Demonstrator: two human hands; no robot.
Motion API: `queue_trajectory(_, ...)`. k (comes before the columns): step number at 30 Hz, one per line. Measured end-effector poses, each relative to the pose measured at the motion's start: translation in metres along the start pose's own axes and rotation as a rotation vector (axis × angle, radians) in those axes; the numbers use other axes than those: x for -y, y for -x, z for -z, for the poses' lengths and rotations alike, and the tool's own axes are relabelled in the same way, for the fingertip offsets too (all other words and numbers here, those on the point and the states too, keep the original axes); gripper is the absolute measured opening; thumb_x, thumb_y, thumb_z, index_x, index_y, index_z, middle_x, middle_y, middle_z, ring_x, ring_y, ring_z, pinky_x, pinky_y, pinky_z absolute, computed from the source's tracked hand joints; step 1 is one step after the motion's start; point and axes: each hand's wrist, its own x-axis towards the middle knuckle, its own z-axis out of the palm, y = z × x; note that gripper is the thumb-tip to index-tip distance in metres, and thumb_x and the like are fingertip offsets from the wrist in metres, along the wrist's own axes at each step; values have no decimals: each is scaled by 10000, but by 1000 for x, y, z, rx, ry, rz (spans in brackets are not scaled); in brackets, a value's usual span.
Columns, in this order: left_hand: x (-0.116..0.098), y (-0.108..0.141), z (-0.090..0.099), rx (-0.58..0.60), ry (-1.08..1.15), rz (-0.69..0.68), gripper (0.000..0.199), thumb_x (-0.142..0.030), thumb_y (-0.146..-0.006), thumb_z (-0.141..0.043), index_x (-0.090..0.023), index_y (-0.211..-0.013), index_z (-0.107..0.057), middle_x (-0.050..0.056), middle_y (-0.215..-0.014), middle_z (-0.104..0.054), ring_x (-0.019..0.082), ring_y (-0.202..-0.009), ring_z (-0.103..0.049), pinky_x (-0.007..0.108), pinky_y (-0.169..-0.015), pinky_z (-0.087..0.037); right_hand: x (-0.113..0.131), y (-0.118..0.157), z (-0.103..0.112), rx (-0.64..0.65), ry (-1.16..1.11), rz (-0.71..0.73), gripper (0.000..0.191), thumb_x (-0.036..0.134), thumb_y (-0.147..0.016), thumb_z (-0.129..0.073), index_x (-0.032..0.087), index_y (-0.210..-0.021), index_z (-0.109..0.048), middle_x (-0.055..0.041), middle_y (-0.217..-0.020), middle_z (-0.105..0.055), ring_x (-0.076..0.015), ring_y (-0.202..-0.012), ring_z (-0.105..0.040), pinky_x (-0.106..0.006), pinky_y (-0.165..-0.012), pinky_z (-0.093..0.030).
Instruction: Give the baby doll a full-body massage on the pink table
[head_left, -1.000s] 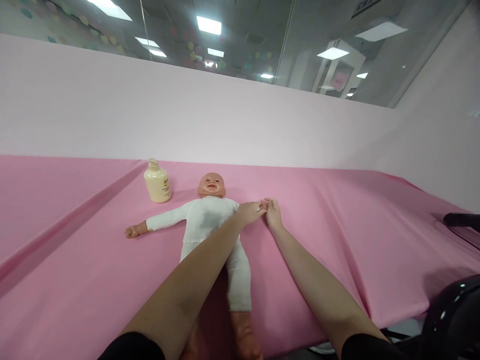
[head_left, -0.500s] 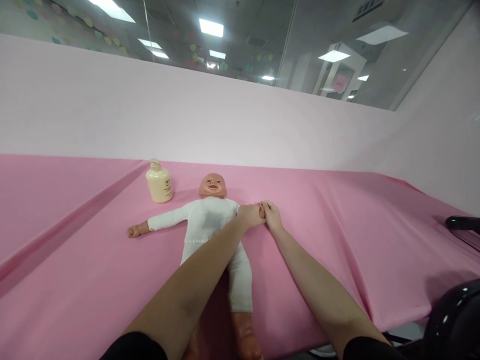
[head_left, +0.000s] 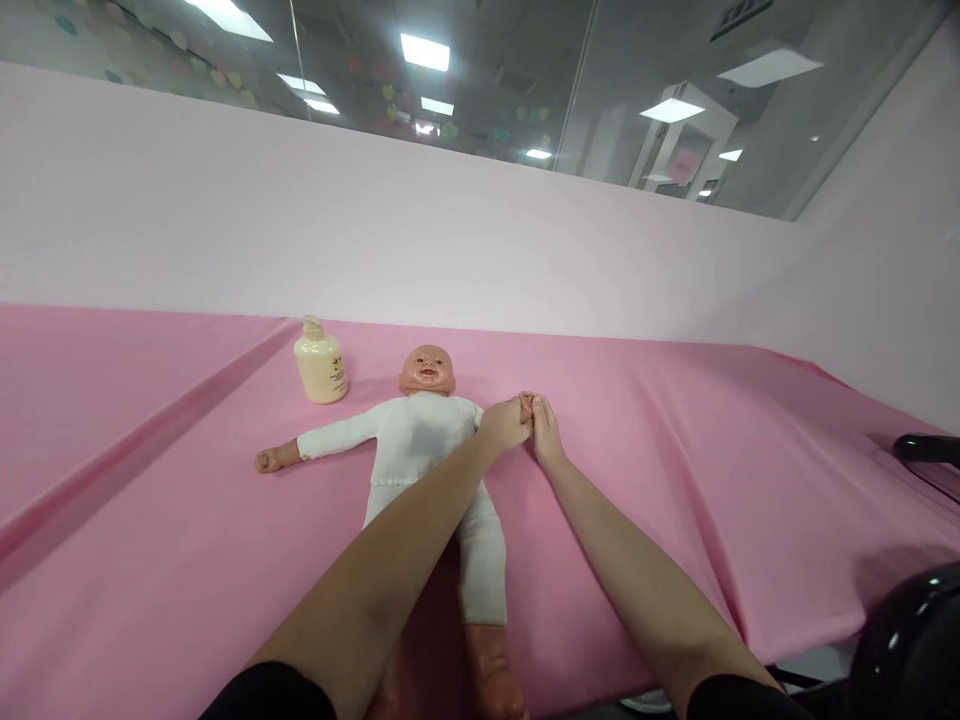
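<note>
A baby doll point(head_left: 405, 450) with a white cloth body lies face up on the pink cover. Its arm on the right side of the view stretches out towards my two hands. My left hand point(head_left: 504, 424) is closed round that arm near the wrist, hiding most of the forearm. The doll's small hand point(head_left: 527, 402) shows a little above my left fist. Against it from the right, my right hand point(head_left: 547, 436) presses its fingers and thumb; the fingertips are partly hidden. My left forearm crosses over the doll's hips and one leg.
A cream pump bottle point(head_left: 321, 368) stands left of the doll's head. The pink cover point(head_left: 150, 480) has a long fold on the left. Behind it rises a white wall point(head_left: 375, 240) with glass above. A black rounded object point(head_left: 911, 640) is at the lower right.
My right hand has straightened its fingers somewhat at the doll's hand, which shows slightly higher now. My left hand keeps its grip on the arm. The view has shifted very slightly.
</note>
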Motion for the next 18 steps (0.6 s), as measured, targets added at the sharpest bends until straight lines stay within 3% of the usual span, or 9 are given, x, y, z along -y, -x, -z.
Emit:
queue_trajectory(6, -2, -4, 4, 23, -7, 54, 266, -377, -883, -431, -217, -916, -641, 70, -896, -690, 230, -796, -631, 321, -687, -466, 7, 3, 0, 35, 1, 53, 469, 549, -948, -288, 231, -1079, -607, -58, -1092, -641, -206, -1063, -579, -394, -977, -427)
queue_trajectory(11, 1, -4, 4, 12, -40, 86, 445, -473, -933, -296, -192, -932, -642, 102, -857, -689, 244, -788, -642, 333, -690, -452, 17, 5, -1, 32, 74, 91, 370, 516, -910, -446, 228, -1065, -621, -55, -1116, -630, -206, -1088, -561, -356, -986, -410)
queue_trajectory(18, 5, -2, -2, 14, -63, 53, 459, -499, -937, -273, -194, -965, -615, 89, -884, -688, 222, -801, -647, 301, -693, -452, 26, 6, -2, 41, 71, 28, 365, 513, -904, -452, 207, -926, -650, -49, -915, -660, -197, -869, -598, -312, -802, -469)
